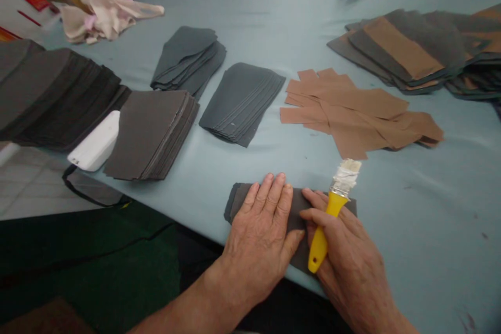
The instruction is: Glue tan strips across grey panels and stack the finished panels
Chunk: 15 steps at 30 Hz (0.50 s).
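Observation:
My left hand point(262, 224) lies flat, fingers stretched out, on a dark grey sheet point(297, 201) at the table's front edge. Another dark layer shows under its left end. My right hand point(344, 250) grips a paintbrush point(332, 203) with a yellow handle; its bristles, coated in white, point up and away from me. The fingertips of that hand also touch the sheet's right part. Beyond the brush lies a loose heap of brown strips point(364, 112). A fanned stack of grey pieces point(242, 99) sits left of the strips.
Dark stacked pieces point(152, 130) stand at the left edge beside a white object point(96, 141), with a larger dark pile point(50, 94) further left. Another grey stack point(186, 57) lies behind. Grey and brown pieces point(407, 47) are heaped at right. A crumpled cloth point(107, 13) lies far left.

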### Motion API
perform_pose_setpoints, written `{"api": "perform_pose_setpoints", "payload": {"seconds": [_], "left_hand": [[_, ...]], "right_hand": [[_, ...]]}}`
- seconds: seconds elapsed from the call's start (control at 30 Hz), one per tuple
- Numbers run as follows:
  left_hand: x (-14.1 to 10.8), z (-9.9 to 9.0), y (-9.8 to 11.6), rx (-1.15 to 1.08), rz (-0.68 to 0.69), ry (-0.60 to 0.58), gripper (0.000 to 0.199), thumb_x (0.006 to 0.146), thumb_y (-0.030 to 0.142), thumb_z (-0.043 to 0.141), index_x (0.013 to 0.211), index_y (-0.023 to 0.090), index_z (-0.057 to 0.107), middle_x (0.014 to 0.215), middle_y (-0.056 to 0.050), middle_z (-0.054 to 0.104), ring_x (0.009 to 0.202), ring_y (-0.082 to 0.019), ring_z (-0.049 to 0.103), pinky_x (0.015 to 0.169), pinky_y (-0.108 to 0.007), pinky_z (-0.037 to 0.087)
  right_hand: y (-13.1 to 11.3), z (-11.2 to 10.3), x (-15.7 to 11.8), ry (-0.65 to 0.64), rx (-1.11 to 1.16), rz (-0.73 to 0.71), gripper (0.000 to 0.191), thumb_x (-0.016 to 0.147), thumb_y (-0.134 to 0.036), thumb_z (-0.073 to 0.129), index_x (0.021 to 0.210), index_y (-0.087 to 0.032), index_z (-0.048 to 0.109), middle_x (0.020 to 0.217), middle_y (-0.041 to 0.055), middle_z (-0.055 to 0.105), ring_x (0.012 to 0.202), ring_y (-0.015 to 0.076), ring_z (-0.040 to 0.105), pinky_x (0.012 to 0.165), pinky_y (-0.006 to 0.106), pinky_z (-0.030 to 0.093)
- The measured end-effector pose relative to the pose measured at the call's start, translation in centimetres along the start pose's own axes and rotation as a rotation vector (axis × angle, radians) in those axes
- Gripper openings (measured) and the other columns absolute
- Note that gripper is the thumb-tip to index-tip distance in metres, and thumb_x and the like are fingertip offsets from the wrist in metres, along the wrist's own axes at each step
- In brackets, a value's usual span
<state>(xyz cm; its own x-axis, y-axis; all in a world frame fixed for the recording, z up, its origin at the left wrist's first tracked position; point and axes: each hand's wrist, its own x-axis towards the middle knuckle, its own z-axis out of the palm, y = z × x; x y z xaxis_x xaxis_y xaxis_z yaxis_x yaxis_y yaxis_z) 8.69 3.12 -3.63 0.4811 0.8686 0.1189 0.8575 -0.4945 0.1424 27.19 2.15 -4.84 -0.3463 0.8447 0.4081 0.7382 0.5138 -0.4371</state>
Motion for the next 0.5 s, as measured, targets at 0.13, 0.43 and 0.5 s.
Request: {"api": "perform_pose_setpoints", "payload": {"seconds": [0.13,0.43,0.5], "left_hand": [[-0.4,0.1,-0.7,0.046,-0.051,0.0,0.072,0.11,0.056,0.038,0.159,0.004,0.041,0.17,-0.02,0.04,0.157,-0.038,0.04,0.125,-0.057,0.039],[-0.4,0.0,-1.0,0.073,-0.054,-0.027,0.077,0.107,0.06,0.045,0.159,0.004,0.042,0.171,-0.021,0.038,0.157,-0.038,0.04,0.125,-0.057,0.041],[-0.3,-0.2,-1.5,0.073,-0.063,-0.046,0.08,0.106,0.063,0.044,0.159,0.003,0.042,0.171,-0.021,0.037,0.158,-0.039,0.038,0.125,-0.058,0.039]], "right_hand": [[-0.1,0.0,0.1,0.025,-0.033,-0.009,0.021,0.1,-0.006,0.053,0.114,-0.016,0.063,0.144,0.0152,0.067,0.134,0.0272,0.061,0.112,0.04,0.048],[-0.1,0.3,0.3,0.056,-0.097,-0.04,0.014,0.104,-0.013,0.054,0.113,-0.018,0.063,0.139,0.0151,0.071,0.127,0.0283,0.066,0.105,0.043,0.055],[-0.1,0.3,0.3,0.052,-0.112,-0.034,0.012,0.104,-0.015,0.054,0.113,-0.019,0.062,0.138,0.0152,0.071,0.124,0.0292,0.068,0.102,0.044,0.057]]}}
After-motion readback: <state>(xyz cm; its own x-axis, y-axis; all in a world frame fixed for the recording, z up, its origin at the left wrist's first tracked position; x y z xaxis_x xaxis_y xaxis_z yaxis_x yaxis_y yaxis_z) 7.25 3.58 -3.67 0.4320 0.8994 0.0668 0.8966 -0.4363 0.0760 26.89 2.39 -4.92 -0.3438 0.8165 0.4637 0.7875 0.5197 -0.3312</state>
